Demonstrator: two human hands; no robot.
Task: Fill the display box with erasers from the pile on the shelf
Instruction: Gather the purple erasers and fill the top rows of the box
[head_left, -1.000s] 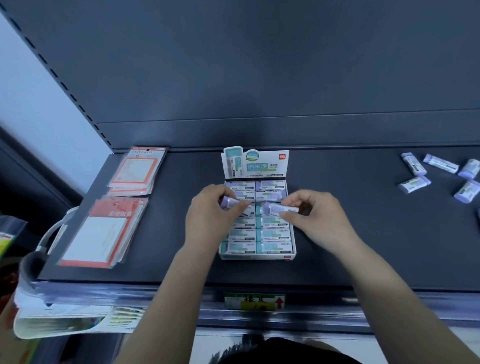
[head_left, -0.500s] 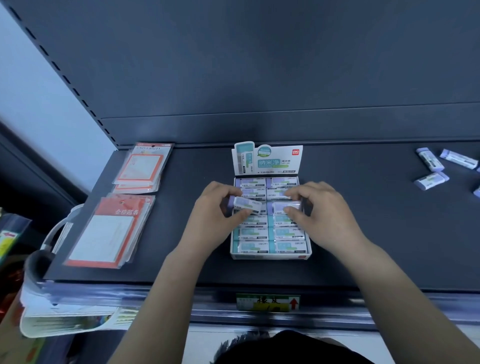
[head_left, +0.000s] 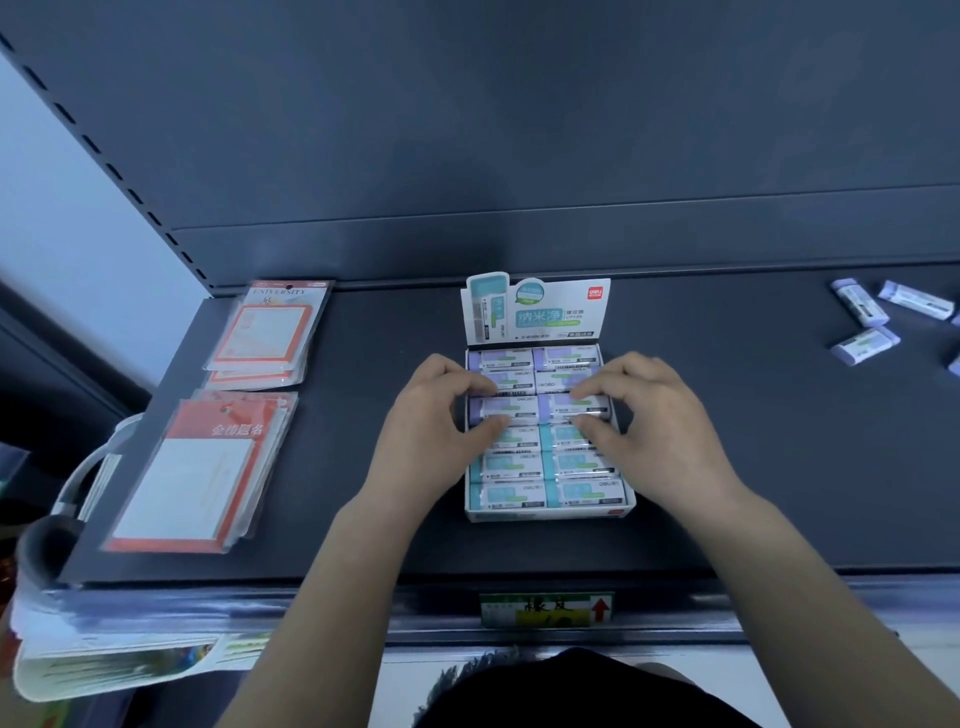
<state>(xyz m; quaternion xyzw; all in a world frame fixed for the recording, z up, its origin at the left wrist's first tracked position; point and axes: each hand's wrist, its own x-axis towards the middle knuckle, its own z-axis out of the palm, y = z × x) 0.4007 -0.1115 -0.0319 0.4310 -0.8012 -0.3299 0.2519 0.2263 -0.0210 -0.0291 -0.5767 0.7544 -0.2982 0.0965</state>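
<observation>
Head view looks down on a dark shelf (head_left: 727, 467) where the display box (head_left: 550, 512) sits at the centre, its printed header card (head_left: 540, 312) standing up at the far end. Both hands are over the box. The left hand (head_left: 431, 431) pinches a purple eraser (head_left: 498, 408) between thumb and fingertips, and the right hand (head_left: 660, 431) pinches a second purple eraser (head_left: 571, 405) the same way; the two pieces lie end to end across the middle of the box, one in each column. Half a second ago these two erasers were held slightly above the rows and the left one sat tilted; now both are level and pressed down into the gap between the purple rows at the far end and the teal rows (head_left: 545, 467) nearer the person. A second ago they were higher still, clear of the box contents. The hands have sunk with them, fingers curled tighter around the pieces.

Loose erasers (head_left: 862, 322) lie scattered at the far right of the shelf, well apart from the box. Their place in the picture has shifted as the camera moves, and fewer of them show than a second ago. On the left of the shelf lie two stacks of orange-edged notepad packs (head_left: 208, 462), apart from the box. A price label (head_left: 545, 610) sits on the shelf's front rail just below the box.
</observation>
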